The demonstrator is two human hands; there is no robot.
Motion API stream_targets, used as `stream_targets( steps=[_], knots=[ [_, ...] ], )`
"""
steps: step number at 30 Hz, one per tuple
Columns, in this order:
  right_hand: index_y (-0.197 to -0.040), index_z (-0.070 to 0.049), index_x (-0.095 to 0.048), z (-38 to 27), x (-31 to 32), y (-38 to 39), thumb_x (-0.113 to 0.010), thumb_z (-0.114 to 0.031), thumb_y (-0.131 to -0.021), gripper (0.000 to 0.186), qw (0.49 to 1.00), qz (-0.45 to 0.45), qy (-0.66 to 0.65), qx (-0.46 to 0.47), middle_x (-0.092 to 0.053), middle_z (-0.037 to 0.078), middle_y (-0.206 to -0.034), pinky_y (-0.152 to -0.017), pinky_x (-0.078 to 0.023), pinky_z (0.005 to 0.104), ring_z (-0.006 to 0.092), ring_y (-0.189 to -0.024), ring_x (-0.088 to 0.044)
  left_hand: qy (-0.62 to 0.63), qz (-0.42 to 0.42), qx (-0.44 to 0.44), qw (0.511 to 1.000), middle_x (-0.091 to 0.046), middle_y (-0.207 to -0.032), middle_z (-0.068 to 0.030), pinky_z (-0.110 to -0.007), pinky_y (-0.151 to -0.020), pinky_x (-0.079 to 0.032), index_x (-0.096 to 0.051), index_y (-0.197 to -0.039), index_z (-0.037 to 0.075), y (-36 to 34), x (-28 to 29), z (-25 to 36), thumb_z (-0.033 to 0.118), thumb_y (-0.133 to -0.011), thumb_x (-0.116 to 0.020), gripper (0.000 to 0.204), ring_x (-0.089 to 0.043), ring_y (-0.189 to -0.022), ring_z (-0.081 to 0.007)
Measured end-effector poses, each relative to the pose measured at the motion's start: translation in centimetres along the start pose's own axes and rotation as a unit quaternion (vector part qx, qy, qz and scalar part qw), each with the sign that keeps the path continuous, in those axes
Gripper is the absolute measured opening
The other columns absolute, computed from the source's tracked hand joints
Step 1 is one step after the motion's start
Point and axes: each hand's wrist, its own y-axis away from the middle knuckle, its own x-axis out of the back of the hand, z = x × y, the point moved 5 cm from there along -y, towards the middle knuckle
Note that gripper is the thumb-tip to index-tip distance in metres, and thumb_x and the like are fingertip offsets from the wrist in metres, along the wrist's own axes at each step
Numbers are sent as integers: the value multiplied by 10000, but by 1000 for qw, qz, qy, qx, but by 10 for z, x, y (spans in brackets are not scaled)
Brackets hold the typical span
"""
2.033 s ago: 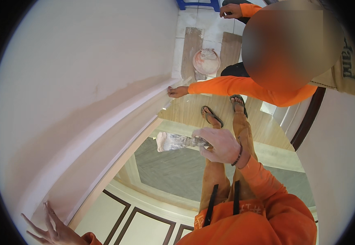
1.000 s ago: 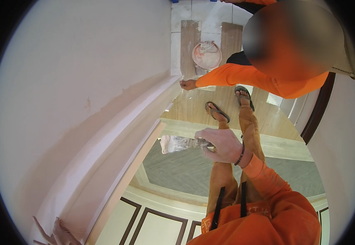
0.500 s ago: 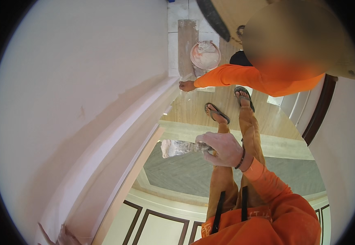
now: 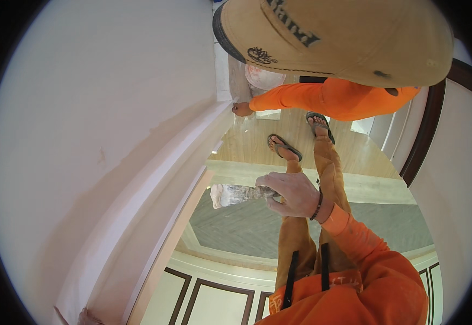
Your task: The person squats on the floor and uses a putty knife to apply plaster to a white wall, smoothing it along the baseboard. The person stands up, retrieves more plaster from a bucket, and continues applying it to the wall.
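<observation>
My right hand (image 4: 295,195), dusted white and with a dark bead bracelet at the wrist, grips a putty knife (image 4: 236,195). The knife points left, and pale putty coats its blade. It is held in the air, apart from the wall. At the lower left edge, part of my left hand (image 4: 88,317) shows against the wall's lower moulding (image 4: 138,208); its visible fingers are apart and the rest is cut off. The pale wall (image 4: 95,108) has a darker, damp-looking band above the moulding.
A co-worker in a tan cap (image 4: 333,40) and orange sleeve bends in at the far side, a hand (image 4: 241,109) by the moulding's far end. Behind is a round tub (image 4: 265,77), partly hidden by the cap. My sandalled feet (image 4: 283,147) stand on a wood-look floor (image 4: 246,143).
The co-worker's head has moved left and now covers part of the tub. My left hand has slipped further out of the lower edge. My right hand with the putty knife has barely moved.
</observation>
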Motion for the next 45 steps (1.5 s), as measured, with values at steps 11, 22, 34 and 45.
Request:
stream_targets(
  steps=[11, 22, 34, 45],
  knots=[
    [-1135, -87, -595, 2, -1, 2, -674, -90, -772, 372, 1000, 15, -1, 6, -645, 71, -901, -694, -534, 354, 267, -806, -657, 87, 35, -6, 996, -543, -1462, -73, -719, -1104, 143, -720, -1177, 193, -6, 12, 7, 458, -870, -726, 406, -197, -1482, -455],
    [-1154, -95, -590, 3, -1, 3, -659, -120, -780, 381, 1000, 9, -4, 1, -620, 84, -891, -678, -521, 393, 286, -804, -652, 67, 9, 39, 997, -477, -1518, -68, -729, -1096, 144, -695, -1223, 221, -1, 16, 1, 522, -851, -717, 479, -165, -1500, -428],
    [-1141, -95, -588, 2, -1, 2, -665, -114, -782, 368, 1000, 7, -20, -22, -640, 87, -911, -697, -519, 390, 289, -824, -656, 53, -11, 50, 997, -433, -1548, -81, -721, -1117, 104, -716, -1175, 202, -1, 16, -8, 583, -841, -695, 507, -169, -1507, -394],
    [-1117, -41, -614, 5, 0, -2, -653, -19, -767, 353, 998, 31, -29, -56, -667, 152, -929, -761, -535, 356, 310, -838, -676, -14, -15, 59, 998, -510, -1499, -41, -580, -1176, -74, -697, -821, 192, -16, -14, -6, 136, -734, -796, 143, -293, -1477, -344]
  ],
)
